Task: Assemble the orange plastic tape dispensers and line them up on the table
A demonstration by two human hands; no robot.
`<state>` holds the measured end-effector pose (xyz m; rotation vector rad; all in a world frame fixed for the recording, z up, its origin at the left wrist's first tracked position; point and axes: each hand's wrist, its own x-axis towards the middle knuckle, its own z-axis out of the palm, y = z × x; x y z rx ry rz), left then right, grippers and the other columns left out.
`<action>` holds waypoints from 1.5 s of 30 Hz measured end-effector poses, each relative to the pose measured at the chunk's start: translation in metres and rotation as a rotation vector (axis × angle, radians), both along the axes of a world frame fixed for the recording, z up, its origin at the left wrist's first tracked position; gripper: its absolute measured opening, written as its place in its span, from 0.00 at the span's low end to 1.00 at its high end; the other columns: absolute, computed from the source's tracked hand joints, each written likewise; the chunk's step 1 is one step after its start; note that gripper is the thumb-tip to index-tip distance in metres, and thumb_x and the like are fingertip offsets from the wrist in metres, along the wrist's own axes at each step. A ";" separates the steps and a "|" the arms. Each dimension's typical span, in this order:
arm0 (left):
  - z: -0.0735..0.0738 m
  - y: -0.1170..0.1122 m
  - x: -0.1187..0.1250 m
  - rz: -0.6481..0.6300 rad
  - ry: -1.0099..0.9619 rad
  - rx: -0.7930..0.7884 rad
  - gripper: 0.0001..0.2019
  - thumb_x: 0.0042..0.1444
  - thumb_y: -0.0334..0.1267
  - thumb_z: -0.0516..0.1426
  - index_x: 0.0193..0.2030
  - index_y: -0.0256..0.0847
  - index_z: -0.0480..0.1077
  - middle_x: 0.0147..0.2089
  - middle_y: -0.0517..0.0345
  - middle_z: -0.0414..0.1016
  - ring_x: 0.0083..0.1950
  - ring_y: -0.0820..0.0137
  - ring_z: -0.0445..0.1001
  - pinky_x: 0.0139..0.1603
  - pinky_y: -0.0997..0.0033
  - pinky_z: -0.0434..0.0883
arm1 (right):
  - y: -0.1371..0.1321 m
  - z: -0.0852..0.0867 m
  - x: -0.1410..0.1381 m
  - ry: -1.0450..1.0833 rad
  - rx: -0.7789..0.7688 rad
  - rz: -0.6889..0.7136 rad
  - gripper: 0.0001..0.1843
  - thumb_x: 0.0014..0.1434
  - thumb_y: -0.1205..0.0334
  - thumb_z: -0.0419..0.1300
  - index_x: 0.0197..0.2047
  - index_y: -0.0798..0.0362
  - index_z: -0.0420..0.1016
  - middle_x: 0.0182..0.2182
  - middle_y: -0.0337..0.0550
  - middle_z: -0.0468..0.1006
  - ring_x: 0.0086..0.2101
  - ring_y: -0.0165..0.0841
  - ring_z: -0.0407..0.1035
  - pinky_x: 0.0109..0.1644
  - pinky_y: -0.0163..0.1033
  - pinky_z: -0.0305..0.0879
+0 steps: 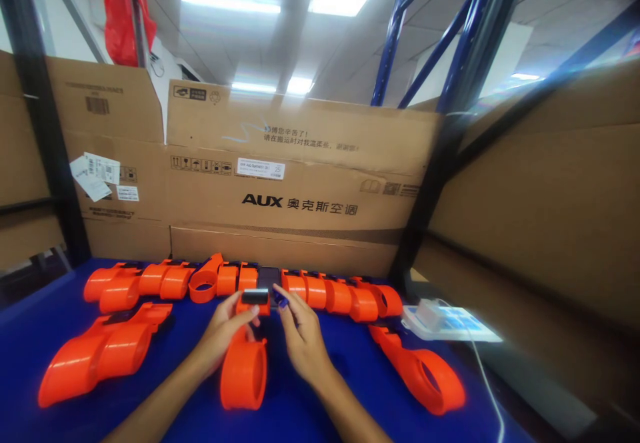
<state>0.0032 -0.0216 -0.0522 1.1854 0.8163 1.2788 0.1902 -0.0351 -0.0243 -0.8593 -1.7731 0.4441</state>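
Note:
My left hand (227,326) is closed around an orange plastic tape dispenser (244,373), held above the blue table. Its round ring hangs downward. At its upper end is a black cutter piece (255,297) with a pale toothed edge. Just right of it, my right hand (303,333) pinches a small shiny dark-blue piece (280,296) between thumb and fingers; its exact kind is unclear. A small gap separates the two hands. Behind them on the table lies a dark rectangular object (269,277), partly hidden.
More orange dispensers (315,292) line the back of the blue table (190,399). Others lie at left (95,356) and right (425,373). A white power strip (450,323) with a cable sits at the right edge. Cardboard (300,183) and dark posts (425,196) enclose the back.

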 end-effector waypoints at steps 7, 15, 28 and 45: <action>-0.001 0.000 0.002 0.009 -0.008 -0.003 0.21 0.51 0.46 0.66 0.49 0.38 0.71 0.31 0.58 0.75 0.22 0.72 0.72 0.25 0.73 0.69 | 0.002 -0.010 -0.005 -0.033 -0.087 -0.041 0.08 0.64 0.56 0.57 0.37 0.50 0.66 0.22 0.33 0.66 0.22 0.29 0.60 0.27 0.33 0.56; 0.004 -0.005 0.004 0.014 0.015 0.065 0.20 0.52 0.45 0.65 0.47 0.37 0.72 0.31 0.57 0.75 0.23 0.73 0.72 0.25 0.74 0.70 | -0.004 0.000 0.000 -0.207 -0.030 0.031 0.10 0.67 0.59 0.53 0.32 0.50 0.62 0.27 0.37 0.68 0.27 0.30 0.61 0.32 0.34 0.56; 0.008 -0.005 0.002 -0.021 -0.105 -0.046 0.22 0.51 0.43 0.67 0.50 0.36 0.71 0.31 0.54 0.78 0.21 0.73 0.73 0.24 0.74 0.70 | -0.003 0.009 0.003 -0.010 -0.149 0.196 0.10 0.64 0.53 0.57 0.36 0.49 0.65 0.32 0.38 0.68 0.33 0.33 0.62 0.38 0.37 0.60; 0.029 -0.030 0.010 -0.243 -0.121 -0.066 0.28 0.52 0.43 0.66 0.60 0.40 0.70 0.46 0.42 0.80 0.29 0.59 0.81 0.31 0.61 0.77 | 0.010 -0.006 -0.014 0.206 -0.323 0.293 0.19 0.60 0.45 0.61 0.44 0.49 0.65 0.35 0.40 0.73 0.35 0.33 0.69 0.39 0.37 0.66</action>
